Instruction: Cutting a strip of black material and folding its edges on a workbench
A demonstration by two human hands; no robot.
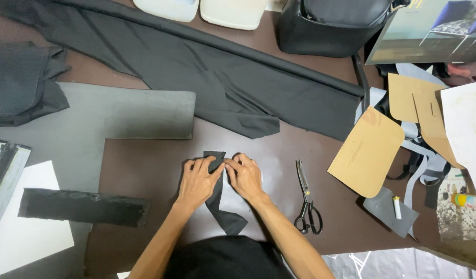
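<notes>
A narrow strip of black fabric (221, 206) lies on the dark brown table (145, 170), running from between my hands down toward my body. My left hand (197, 182) and my right hand (244, 175) sit side by side at the strip's upper end, fingertips pinching and pressing its top edge. Black scissors (306, 199) lie closed on the table just right of my right hand.
A large black cloth (207, 77) spreads across the back. Grey foam sheet (109, 113) and a dark strip (83, 207) on white paper lie left. Tan card patterns (368, 151), grey pieces and a black bag (331, 26) crowd the right.
</notes>
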